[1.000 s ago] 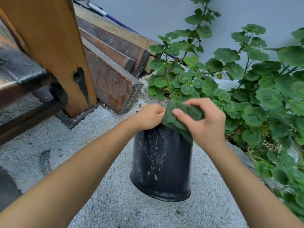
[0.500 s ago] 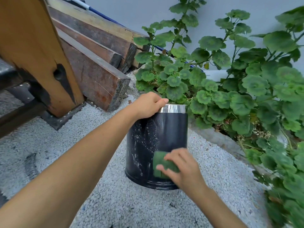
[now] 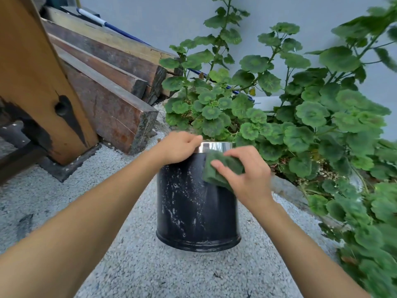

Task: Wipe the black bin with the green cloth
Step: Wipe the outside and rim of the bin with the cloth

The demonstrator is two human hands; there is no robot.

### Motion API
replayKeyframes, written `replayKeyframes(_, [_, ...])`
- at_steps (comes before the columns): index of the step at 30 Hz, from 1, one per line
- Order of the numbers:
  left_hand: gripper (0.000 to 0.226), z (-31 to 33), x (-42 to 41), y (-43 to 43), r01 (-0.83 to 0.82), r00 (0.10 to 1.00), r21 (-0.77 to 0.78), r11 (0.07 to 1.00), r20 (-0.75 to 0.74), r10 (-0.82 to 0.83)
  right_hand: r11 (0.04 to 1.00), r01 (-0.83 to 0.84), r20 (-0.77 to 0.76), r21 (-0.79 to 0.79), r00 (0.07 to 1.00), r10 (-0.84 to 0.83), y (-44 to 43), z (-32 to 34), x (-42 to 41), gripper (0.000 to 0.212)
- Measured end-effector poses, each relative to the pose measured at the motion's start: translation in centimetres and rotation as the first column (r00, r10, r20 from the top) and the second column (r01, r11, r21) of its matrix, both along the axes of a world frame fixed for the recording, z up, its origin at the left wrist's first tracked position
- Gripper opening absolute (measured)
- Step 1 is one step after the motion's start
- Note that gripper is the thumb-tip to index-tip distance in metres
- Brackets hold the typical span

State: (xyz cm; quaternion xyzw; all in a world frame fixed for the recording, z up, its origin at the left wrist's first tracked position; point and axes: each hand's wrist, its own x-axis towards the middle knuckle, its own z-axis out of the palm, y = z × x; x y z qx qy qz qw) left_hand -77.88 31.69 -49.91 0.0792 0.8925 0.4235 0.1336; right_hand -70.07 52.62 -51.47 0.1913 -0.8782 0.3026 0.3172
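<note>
The black bin [image 3: 193, 211] stands upright on the gravel floor, its side streaked with pale smears and a shiny silver band around the top rim. My left hand [image 3: 179, 148] grips the rim at the bin's upper left. My right hand [image 3: 247, 175] presses the folded green cloth [image 3: 217, 168] against the upper right of the bin's side, just under the silver band. Part of the cloth is hidden under my fingers.
Leafy green plants [image 3: 311, 125] crowd the right side and reach behind the bin. Stacked wooden beams [image 3: 111, 82] lie at the left back, beside a thick wooden post [image 3: 36, 82]. A stone kerb [image 3: 290, 190] edges the plant bed.
My right hand has brought the cloth from the bin's top down to its lower side, then back up to just under the rim. My left hand stays on the rim.
</note>
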Motion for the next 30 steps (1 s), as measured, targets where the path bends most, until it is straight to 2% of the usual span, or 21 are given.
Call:
replayKeyframes(1, [0.061,-0.4,-0.1,-0.4,-0.023,0.999,0.024,0.999,0.042,0.022,1.000,-0.002,0.008,0.001,1.000,0.002,-0.6,0.4,-1.1,0.028])
replayKeyframes(4, [0.063,-0.7,-0.7,-0.9,-0.082,0.977,0.250,0.965,0.210,0.028,0.999,-0.019,0.053,0.038,0.998,0.017,-2.3,0.5,-3.3,0.028])
replayKeyframes(6, [0.065,-0.7,-1.0,-0.9,-0.099,0.973,0.283,0.954,0.227,0.033,0.998,-0.017,0.082,0.054,0.997,0.013,-2.5,0.0,-3.8,0.029])
replayKeyframes(12, [0.059,-1.1,-1.0,-0.8,-0.084,0.981,0.259,0.962,0.189,0.034,0.950,-0.255,0.206,0.183,0.954,0.216,-1.7,-5.7,2.3,0.032])
replayKeyframes(15, [0.062,-1.0,-0.9,-1.1,-0.057,0.984,0.228,0.972,0.180,0.016,0.931,-0.302,0.237,0.207,0.938,0.251,-0.8,-9.5,7.0,0.030])
replayKeyframes(19, [0.055,-1.1,-0.4,-2.3,0.002,0.999,0.104,0.995,0.046,-0.007,0.924,-0.275,0.209,0.267,0.952,0.223,0.2,-12.5,11.0,0.028])
replayKeyframes(22, [0.050,-1.2,0.2,-2.8,0.078,0.997,0.002,0.997,-0.015,-0.078,0.928,-0.165,0.187,0.333,0.977,0.107,0.4,-12.7,11.9,0.038])
replayKeyframes(25, [0.050,-1.3,0.3,-2.6,0.080,0.996,-0.005,0.997,-0.039,-0.080,0.925,-0.093,0.168,0.368,0.985,0.032,0.2,-12.4,12.3,0.046])
replayKeyframes(30, [0.050,-1.5,0.2,-2.8,0.103,0.995,0.016,0.995,-0.009,-0.103,0.932,-0.139,0.200,0.335,0.977,0.074,-0.8,-10.1,11.6,0.045])
